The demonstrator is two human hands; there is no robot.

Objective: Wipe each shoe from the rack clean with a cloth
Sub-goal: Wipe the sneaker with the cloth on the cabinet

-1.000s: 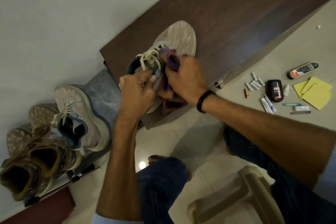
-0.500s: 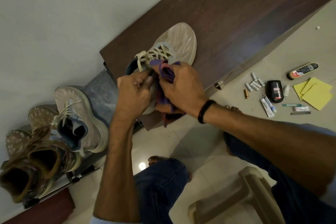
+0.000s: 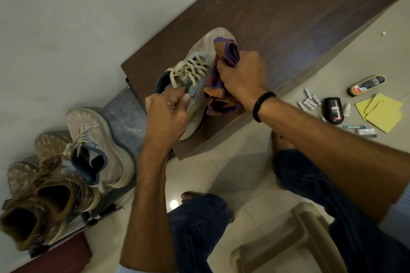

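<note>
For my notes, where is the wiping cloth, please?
Head view, centre: the purple and orange woven cloth is held by the right hand against the beige laced sneaker.

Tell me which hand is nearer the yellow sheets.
Right. The right hand, gripping the cloth, is left of the yellow sheets; the left hand, holding the shoe, is farther left.

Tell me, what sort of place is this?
Most likely a home entryway or hallway corner. A shoe rack holding sneakers stands against a plain wall, the floor is tiled, and shoe polish lies on it near a low wooden cabinet.
</note>
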